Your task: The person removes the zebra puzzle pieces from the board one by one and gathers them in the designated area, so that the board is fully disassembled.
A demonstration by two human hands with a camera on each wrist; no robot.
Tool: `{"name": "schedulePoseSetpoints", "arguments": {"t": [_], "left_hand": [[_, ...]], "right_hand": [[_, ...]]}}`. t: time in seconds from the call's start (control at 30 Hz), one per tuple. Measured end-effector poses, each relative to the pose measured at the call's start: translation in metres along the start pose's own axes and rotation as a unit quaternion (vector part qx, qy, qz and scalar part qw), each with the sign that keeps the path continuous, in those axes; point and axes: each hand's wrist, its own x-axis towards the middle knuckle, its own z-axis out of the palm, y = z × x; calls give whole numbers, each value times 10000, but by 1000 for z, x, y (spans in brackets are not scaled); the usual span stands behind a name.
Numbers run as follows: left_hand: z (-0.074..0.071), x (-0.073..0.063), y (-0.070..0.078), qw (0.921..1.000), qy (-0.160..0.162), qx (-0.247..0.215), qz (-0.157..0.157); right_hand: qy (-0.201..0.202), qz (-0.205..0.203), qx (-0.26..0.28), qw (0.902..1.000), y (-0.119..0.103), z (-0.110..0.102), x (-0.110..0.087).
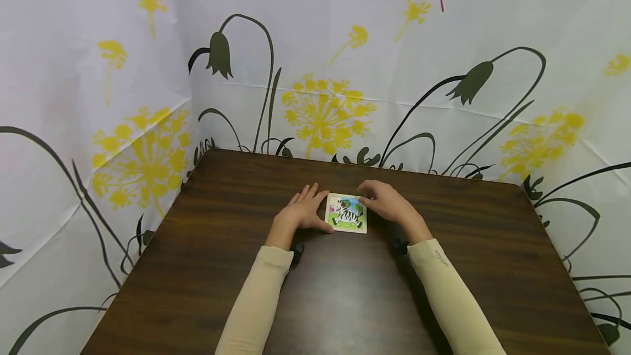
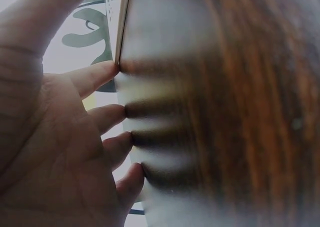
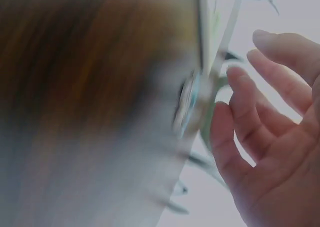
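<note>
A small square zebra picture board [image 1: 346,213] with a pale wooden rim lies on the table. My left hand [image 1: 303,211] is beside its left edge, with fingers spread and thumb at the near left corner. In the left wrist view, the index fingertip meets the end of the board's edge [image 2: 121,29] and the other fingertips rest on the tabletop. My right hand [image 1: 389,201] hovers by the far right corner, fingers loosely bent and nothing between them. A small flat piece with a light blue edge [image 3: 187,104] lies past the board's end, near those fingers in the right wrist view.
The dark wood-grain table [image 1: 197,267] reaches back to a white curtain [image 1: 305,26] printed with flowers, which also hangs along both sides. A dark band is on each wrist, and pale sleeves cover both forearms.
</note>
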Motion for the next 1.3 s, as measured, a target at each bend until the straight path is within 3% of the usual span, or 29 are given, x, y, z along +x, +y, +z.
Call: {"name": "schedulePoseSetpoints", "arguments": {"t": [0.2, 0.33, 0.47, 0.67, 0.87, 1.03, 1.3], "left_hand": [[2, 6, -4, 10000, 41, 82, 38], [3, 8, -5, 10000, 55, 72, 1], [7, 12, -6, 9999, 16, 125, -67], [10, 14, -6, 9999, -26, 119, -119], [11, 15, -9, 9999, -53, 110, -109], [10, 16, -12, 9997, -203, 51, -102], [10, 18, -13, 9999, -153, 59, -51]], "right_hand": [[-617, -98, 76, 9980, -21, 18, 16], [-746, -135, -35, 9971, -28, 23, 24], [-900, -88, -123, 9958, -33, 22, 27], [-1471, 29, -60, 9891, -39, 13, 34], [-1924, 96, 378, 9805, -38, 8, 43], [-1951, 17, 830, 9773, -32, 8, 44], [-1683, -253, 1007, 9803, -22, 12, 44]]}}
